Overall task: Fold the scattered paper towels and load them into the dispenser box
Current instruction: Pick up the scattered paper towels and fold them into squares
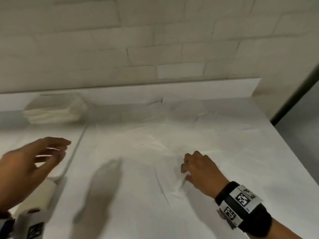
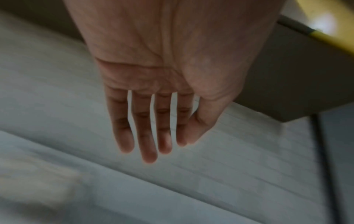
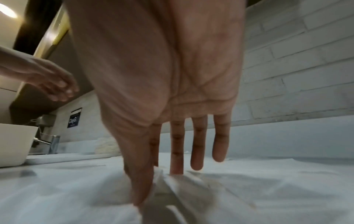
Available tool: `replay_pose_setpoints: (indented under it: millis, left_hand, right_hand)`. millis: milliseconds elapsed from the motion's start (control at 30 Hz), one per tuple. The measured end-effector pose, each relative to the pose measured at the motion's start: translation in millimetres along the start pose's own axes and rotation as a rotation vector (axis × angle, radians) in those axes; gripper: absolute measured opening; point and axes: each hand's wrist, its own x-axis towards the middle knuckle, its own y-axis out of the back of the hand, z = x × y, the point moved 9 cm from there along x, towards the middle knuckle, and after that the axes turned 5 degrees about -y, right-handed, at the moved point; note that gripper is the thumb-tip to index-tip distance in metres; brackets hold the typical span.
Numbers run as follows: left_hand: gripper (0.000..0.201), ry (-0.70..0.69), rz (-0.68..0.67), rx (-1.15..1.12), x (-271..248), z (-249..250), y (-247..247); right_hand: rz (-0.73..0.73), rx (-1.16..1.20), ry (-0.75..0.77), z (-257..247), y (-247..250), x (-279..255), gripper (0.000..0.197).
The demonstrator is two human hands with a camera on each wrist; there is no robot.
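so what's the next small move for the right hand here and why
Probably lift the pinched edge and carry it across to begin a fold. The right hand already pinches a raised wrinkle of the loose paper towel between thumb and fingers, while the left hand hangs open and empty above the counter. A folded stack waits at the back left.

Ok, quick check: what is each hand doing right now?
Left hand: open, fingers straight, holding nothing, off the counter.
Right hand: pinches a ridge of the paper towel between thumb and fingertips.
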Motion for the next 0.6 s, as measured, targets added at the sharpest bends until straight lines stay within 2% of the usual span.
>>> replay_pose_setpoints:
  millis: [33,67,100,133,167,233,267,300,400,500,533,600]
  left_hand:
    - [0.024,0.001,-0.074,-0.022,8.5,42.6,-29.0]
    - [0.020,-0.076,-0.170,-0.024,19.4,83.7,-62.6]
    - [0.021,-0.178,-0.267,0.007,24.7,126.2,-97.2]
    - [0.027,-0.283,-0.321,0.021,26.7,151.8,-131.1]
    - [0.036,-0.323,-0.424,0.012,24.2,159.5,-158.4]
    - [0.061,-0.292,-0.484,-0.051,34.3,164.9,-190.1]
    - [0.068,-0.265,-0.469,-0.110,40.8,167.3,-197.6]
    - [0.066,-0.219,-0.449,-0.194,44.7,173.1,-201.5]
    - [0.033,0.054,-0.280,-0.640,56.4,184.3,-209.4]
    - [0.024,0.306,-0.168,-0.967,60.4,195.3,-231.1]
    - [0.025,0.355,-0.163,-1.038,61.0,203.7,-238.1]
    - [0.025,0.416,-0.174,-1.130,61.9,215.3,-252.1]
  right_hand:
    - [0.040,0.009,0.015,1.1,3.6,1.0,0.018]
    - [0.068,0.076,0.039,2.0,5.7,1.5,0.011]
    - [0.086,0.146,0.060,4.2,7.7,-0.5,0.015]
    - [0.108,0.245,0.076,9.1,12.1,-4.0,0.021]
    - [0.144,0.362,0.088,10.7,21.4,-6.5,0.025]
    - [0.206,0.631,0.124,21.8,44.1,-15.7,0.026]
    - [0.207,0.762,0.144,28.0,53.9,-20.1,0.024]
    - [0.182,0.884,0.153,33.7,60.1,-23.4,0.022]
    - [0.098,1.245,0.096,53.9,72.1,-31.9,0.024]
    - [0.027,1.642,-0.041,80.0,64.5,-42.0,0.037]
    - [0.019,1.663,-0.064,85.8,60.1,-45.6,0.043]
    - [0.097,1.552,-0.077,94.8,54.3,-53.4,0.038]
